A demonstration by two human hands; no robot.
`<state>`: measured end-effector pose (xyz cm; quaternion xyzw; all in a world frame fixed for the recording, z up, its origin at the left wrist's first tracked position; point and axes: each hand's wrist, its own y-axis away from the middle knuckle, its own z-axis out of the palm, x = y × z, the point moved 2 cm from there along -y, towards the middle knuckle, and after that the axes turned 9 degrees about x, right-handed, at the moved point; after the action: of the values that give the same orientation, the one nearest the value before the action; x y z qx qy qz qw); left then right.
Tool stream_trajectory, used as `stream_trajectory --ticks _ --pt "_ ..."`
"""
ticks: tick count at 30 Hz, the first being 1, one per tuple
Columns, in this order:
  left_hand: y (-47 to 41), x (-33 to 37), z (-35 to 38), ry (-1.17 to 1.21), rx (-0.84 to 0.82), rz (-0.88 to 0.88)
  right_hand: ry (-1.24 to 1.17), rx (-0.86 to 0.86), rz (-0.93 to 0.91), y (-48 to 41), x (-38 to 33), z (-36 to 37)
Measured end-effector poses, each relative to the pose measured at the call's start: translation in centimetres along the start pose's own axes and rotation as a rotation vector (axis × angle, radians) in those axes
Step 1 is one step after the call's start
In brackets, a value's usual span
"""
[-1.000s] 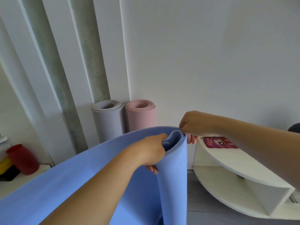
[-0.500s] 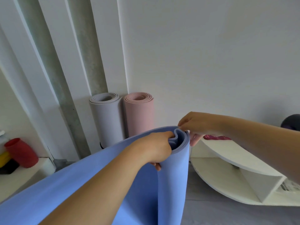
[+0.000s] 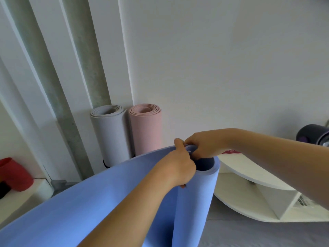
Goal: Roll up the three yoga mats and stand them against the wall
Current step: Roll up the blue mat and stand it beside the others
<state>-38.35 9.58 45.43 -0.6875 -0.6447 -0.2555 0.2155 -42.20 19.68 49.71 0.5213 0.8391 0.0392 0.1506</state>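
A blue yoga mat stands on edge in front of me, its right end curled into a loose upright roll. My left hand grips the top of that curl from the left. My right hand pinches the inner end of the mat at the top from the right. A grey rolled mat and a pink rolled mat stand upright, side by side, against the white wall behind.
A white curved shelf unit sits on the grey floor to the right, close to the blue roll. A dark purple object lies beyond it. A red cup rests on a low white ledge at left. Grey pipes run up the wall.
The curl at the mat's end has widened into a rounder roll. My hands have come closer together at its top, and the view has tilted down.
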Motion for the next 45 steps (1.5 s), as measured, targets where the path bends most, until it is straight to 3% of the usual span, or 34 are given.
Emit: stream_trajectory --ticks 6,10,12,14,15,17,19,20,25,30,34,38,41,45 --pt "0.9 -0.8 0.5 0.218 0.216 0.02 0.236 0.076 -0.084 -0.7 -0.6 1.0" --pt "1.3 -2.0 -0.1 0.167 0.386 0.08 0.294 0.152 -0.075 -0.6 -0.1 1.4" --pt "1.8 -3.6 -1.8 -0.031 0.648 0.261 0.287 0.169 -0.071 -0.3 0.1 1.5" --pt "2.0 -5.9 -3.8 -0.398 0.868 0.397 0.295 0.182 -0.054 0.0 0.3 1.4" --pt "2.1 -7.3 -4.8 -0.561 0.806 0.344 0.304 0.187 -0.044 0.1 0.2 1.5" --pt "2.3 -10.2 -6.5 -0.722 0.48 0.038 0.327 0.202 -0.015 0.1 0.1 1.5" --pt "3.2 -12.5 -8.0 -0.705 0.252 -0.219 0.368 0.228 0.016 -0.1 -0.2 1.5" --pt "3.5 -13.1 -8.5 -0.68 0.239 -0.246 0.396 0.245 0.033 -0.3 -0.4 1.5" --pt "4.6 -10.7 -9.1 -0.748 0.497 -0.03 0.492 0.341 0.116 -0.5 -2.6 0.3" --pt "6.4 -6.6 -13.1 -0.98 0.644 0.134 0.363 0.456 0.193 -1.3 -5.5 -2.8" --pt "9.5 -6.5 -14.7 -1.047 0.558 0.161 0.284 0.389 0.188 -2.7 -8.7 -2.3" --pt "12.7 -10.3 -14.9 -1.047 0.425 0.021 0.311 0.313 0.104 -4.4 -13.3 1.1" --pt "14.4 -13.1 -15.2 -1.096 0.437 -0.032 0.422 0.317 0.023 -5.4 -16.3 2.2" --pt "14.1 -13.3 -14.6 -1.092 0.514 0.064 0.623 0.43 -0.016 -5.8 -18.4 -0.1"
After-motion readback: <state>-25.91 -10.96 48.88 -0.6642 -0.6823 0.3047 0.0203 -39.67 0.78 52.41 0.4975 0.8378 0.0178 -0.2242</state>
